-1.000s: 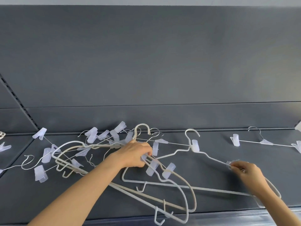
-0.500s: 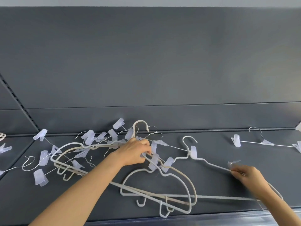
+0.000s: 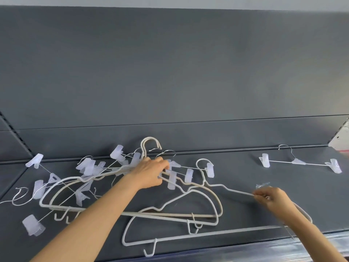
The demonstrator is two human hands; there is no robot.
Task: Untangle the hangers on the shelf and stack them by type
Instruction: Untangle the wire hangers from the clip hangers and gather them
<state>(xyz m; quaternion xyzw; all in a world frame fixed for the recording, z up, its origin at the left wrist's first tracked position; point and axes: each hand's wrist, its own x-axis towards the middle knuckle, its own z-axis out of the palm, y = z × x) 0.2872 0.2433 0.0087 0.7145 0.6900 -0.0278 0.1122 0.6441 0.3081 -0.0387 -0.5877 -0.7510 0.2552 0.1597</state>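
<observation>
Head view looks down on the shelf (image 3: 245,167), and I judge most of the job is left. The tangle (image 3: 105,174) sprawls over the shelf's left and middle: thin clip hangers (image 3: 117,153) with pale translucent clips are woven through the thick white hangers (image 3: 217,201). Only one lone clip hanger (image 3: 299,161) lies free, well to the right of the tangle near the back wall (a stack of one, if that counts). No other pile sorted by type shows.

My left hand (image 3: 149,173) reaches into the top of the tangle, fingers curled round the necks of the thick white hangers just below their hooks, clasping them. My right hand (image 3: 272,197) works at the right of the tangle, thumb and fingertips pinching the sloping shoulder of a slim white hanger (image 3: 238,191). Its hook lies at the tangle's right edge, close to my left hand, and its bottom bar runs along the tangle's front side. Whether that hanger is free of the others, I cannot tell; clips and bars cross over it near its neck.
</observation>
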